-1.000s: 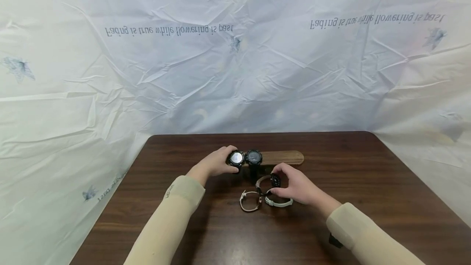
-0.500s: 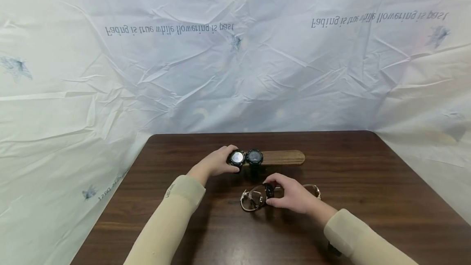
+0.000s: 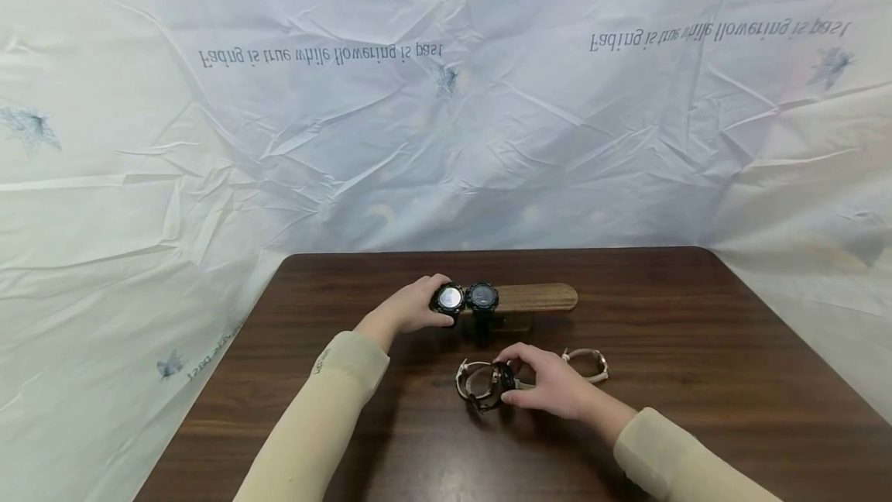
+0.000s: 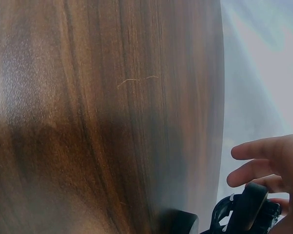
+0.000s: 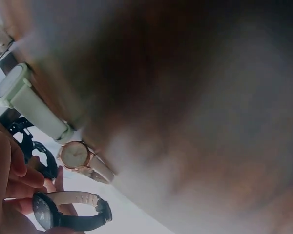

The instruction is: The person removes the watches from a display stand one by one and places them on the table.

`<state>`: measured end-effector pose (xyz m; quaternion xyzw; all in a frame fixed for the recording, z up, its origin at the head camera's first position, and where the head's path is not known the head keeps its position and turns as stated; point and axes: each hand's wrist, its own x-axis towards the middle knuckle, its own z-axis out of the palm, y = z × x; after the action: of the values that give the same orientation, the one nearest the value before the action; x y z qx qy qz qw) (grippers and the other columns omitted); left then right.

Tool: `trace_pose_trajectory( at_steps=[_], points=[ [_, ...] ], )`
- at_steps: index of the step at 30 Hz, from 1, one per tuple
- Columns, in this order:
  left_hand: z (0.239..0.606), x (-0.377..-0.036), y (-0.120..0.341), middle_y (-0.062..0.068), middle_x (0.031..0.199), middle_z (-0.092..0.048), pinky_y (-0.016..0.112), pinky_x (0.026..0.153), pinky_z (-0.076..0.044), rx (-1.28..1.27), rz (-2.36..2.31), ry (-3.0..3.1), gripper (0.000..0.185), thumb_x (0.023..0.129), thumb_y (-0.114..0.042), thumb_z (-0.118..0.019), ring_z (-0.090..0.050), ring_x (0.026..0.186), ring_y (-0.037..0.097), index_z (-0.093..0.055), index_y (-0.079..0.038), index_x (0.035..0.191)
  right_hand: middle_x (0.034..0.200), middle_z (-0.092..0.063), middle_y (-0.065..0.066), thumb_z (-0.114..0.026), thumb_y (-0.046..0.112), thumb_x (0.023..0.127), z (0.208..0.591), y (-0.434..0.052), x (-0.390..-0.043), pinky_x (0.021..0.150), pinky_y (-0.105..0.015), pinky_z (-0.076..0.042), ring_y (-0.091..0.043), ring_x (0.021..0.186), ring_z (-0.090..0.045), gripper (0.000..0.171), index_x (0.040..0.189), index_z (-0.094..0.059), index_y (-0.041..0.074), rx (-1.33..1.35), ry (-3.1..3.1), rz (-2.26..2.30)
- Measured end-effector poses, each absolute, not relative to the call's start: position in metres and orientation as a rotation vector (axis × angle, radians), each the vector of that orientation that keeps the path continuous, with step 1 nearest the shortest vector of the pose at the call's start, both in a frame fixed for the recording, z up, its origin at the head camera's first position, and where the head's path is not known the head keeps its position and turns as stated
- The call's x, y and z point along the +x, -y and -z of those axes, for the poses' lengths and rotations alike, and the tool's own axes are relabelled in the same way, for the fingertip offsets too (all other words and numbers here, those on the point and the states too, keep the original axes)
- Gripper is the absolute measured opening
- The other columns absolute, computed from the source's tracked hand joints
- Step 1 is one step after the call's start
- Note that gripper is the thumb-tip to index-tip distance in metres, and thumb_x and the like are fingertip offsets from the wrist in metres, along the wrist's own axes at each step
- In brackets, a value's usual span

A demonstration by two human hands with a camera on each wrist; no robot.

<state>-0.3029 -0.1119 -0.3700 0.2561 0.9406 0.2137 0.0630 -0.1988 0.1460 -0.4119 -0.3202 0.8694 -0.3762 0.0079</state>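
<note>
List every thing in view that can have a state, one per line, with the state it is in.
left hand: grips the black watch at the left end of the stand.
gripped black watch: on the stand, face to camera.
second black watch: on the stand, untouched.
wooden stand: right part bare.
right hand: pinches a dark-faced watch.
dark-faced watch: held low over the table.
pale-strap watch: lying loose.

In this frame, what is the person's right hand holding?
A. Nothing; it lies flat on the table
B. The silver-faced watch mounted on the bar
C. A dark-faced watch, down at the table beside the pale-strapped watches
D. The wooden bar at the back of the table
C. The right hand pinches the dark-faced watch at the table, next to a pale-strapped watch; the left hand is the one at the silver-faced watch on the wooden bar.
</note>
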Motion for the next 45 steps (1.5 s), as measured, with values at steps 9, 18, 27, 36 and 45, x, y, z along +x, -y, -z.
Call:
trace_pose_trajectory(
  at_steps=[9, 18, 27, 36, 45],
  points=[
    [0.367, -0.302, 0.113, 0.002, 0.114, -0.044, 0.035, 0.079, -0.039, 0.767, -0.656, -2.837, 0.064, 0.074, -0.040, -0.066, -0.048, 0.097, 0.015, -0.035, -0.022, 0.127, 0.088, -0.050, 0.015, -0.066, 0.045, 0.071, 0.416, -0.142, -0.193, 0.069, -0.031, -0.041, -0.012, 0.081, -0.050, 0.045, 0.108, -0.054, 0.024, -1.016, -2.785, 1.121],
    [0.368, -0.303, 0.112, 0.002, 0.114, -0.044, 0.035, 0.079, -0.039, 0.773, -0.635, -2.845, 0.064, 0.074, -0.040, -0.066, -0.048, 0.096, 0.015, -0.036, -0.023, 0.127, 0.103, -0.047, 0.016, -0.067, 0.043, 0.071, 0.422, -0.142, -0.193, 0.074, -0.027, -0.041, -0.009, 0.088, -0.048, 0.043, 0.107, -0.054, 0.023, -1.147, -2.781, 1.109],
    [0.369, -0.304, 0.113, 0.002, 0.115, -0.043, 0.035, 0.079, -0.040, 0.767, -0.631, -2.842, 0.063, 0.074, -0.040, -0.066, -0.048, 0.096, 0.015, -0.035, -0.023, 0.128, 0.099, -0.048, 0.015, -0.070, 0.039, 0.070, 0.427, -0.139, -0.190, 0.070, -0.023, -0.041, -0.007, 0.079, -0.048, 0.041, 0.104, -0.052, 0.024, -1.163, -2.757, 1.075],
    [0.370, -0.306, 0.113, 0.001, 0.115, -0.044, 0.035, 0.079, -0.040, 0.771, -0.632, -2.836, 0.064, 0.074, -0.041, -0.065, -0.048, 0.097, 0.015, -0.035, -0.023, 0.128, 0.090, -0.046, 0.010, -0.071, 0.032, 0.069, 0.428, -0.136, -0.185, 0.067, -0.021, -0.040, -0.006, 0.077, -0.046, 0.040, 0.101, -0.050, 0.019, -1.155, -2.714, 1.004],
    [0.369, -0.306, 0.113, 0.001, 0.115, -0.043, 0.035, 0.079, -0.040, 0.772, -0.632, -2.831, 0.064, 0.074, -0.042, -0.065, -0.048, 0.096, 0.015, -0.035, -0.023, 0.127, 0.085, -0.047, 0.009, -0.072, 0.031, 0.066, 0.431, -0.131, -0.183, 0.067, -0.020, -0.040, -0.004, 0.077, -0.045, 0.040, 0.099, -0.051, 0.021, -1.118, -2.749, 0.919]
  ],
)
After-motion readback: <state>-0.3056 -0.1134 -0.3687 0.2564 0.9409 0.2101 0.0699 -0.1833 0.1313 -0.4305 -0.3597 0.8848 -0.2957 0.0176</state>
